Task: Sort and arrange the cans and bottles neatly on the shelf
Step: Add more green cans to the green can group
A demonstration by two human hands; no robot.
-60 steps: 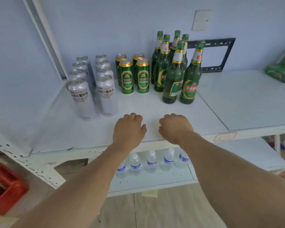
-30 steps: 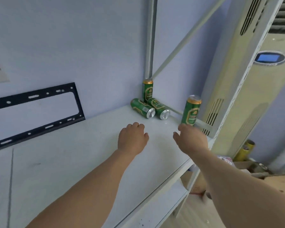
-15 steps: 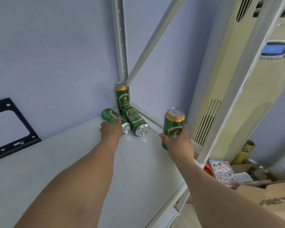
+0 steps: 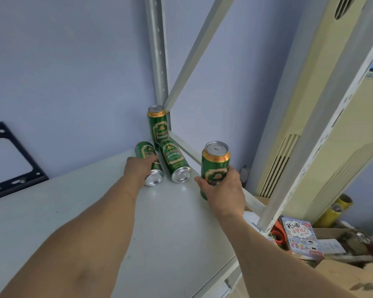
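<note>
Closing now on stray green beer cans at shelf (image 4: 164,222) corner: left hand (image 4: 138,168) fingers wrapping toppled can (image 4: 148,162), right hand (image 4: 221,191) gripping upright can (image 4: 215,164), both readied for regrouping.

The left hand (image 4: 138,168) covers the middle of a lying can (image 4: 148,163), so only its two ends show. The right hand (image 4: 222,188) hides the lower label and most of the base of the upright can (image 4: 215,166) it grips; whether that base touches the shelf (image 4: 95,211) cannot be told. Behind the left hand, the second lying can (image 4: 174,162) hides the foot of the corner can (image 4: 157,125). Label print is too small to read. Far left of that hand, the black bracket (image 4: 15,179) is cut by the edge.
</note>
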